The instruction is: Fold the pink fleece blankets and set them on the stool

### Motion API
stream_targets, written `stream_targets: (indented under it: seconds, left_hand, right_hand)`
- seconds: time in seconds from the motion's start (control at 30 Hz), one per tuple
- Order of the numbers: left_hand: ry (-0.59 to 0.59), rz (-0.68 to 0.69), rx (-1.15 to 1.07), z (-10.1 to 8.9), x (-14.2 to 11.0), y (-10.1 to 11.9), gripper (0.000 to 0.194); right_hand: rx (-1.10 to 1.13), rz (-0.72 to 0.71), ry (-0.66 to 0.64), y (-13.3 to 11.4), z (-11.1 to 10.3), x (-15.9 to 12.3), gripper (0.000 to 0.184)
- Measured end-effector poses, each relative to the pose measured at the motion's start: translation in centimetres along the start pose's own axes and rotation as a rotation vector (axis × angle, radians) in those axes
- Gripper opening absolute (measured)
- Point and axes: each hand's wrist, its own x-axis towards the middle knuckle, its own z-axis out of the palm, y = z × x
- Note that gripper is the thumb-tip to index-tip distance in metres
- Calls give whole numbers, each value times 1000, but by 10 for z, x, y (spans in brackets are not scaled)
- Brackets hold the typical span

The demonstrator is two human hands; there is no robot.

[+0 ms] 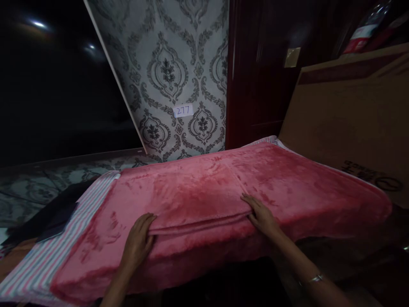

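Observation:
A pink plush blanket (306, 183) is spread over a raised surface and hangs over its front edge. On it lies a flat layer of the same pink plush (201, 200), its front edge standing out as a thick fold between my hands. I cannot tell whether this layer is part of the blanket or a separate piece. My left hand (139, 238) pinches its front left corner, fingers above and thumb below. My right hand (262, 215) grips the front right corner the same way. A bracelet circles my right wrist.
Striped cloth (67, 238) sticks out under the blanket at the left. A large dark screen (60, 85) stands back left. A cardboard box (348, 115) borders the right side, with a bottle (364, 32) behind it. Patterned wallpaper bears a paper label (183, 110) reading 277.

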Motion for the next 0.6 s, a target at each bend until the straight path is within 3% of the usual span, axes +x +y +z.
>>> stream_targets:
  seconds: [0.17,0.3,0.47,0.6]
  left_hand:
    - [9,-76,-151,-24,36,-10,36]
    - [80,-245,-254,-63,89,-6,35]
    - [232,-349,-477,-117,161,11,37]
    - [376,-404,-622,-140,205,16,38]
  right_hand:
    - [8,-2,63,-11,-27,35,48]
    - [13,9,181,-31,-63,82,39]
    - [32,7,417,-62,-116,144,28]
    - [232,-1,420,-71,-146,185,28]
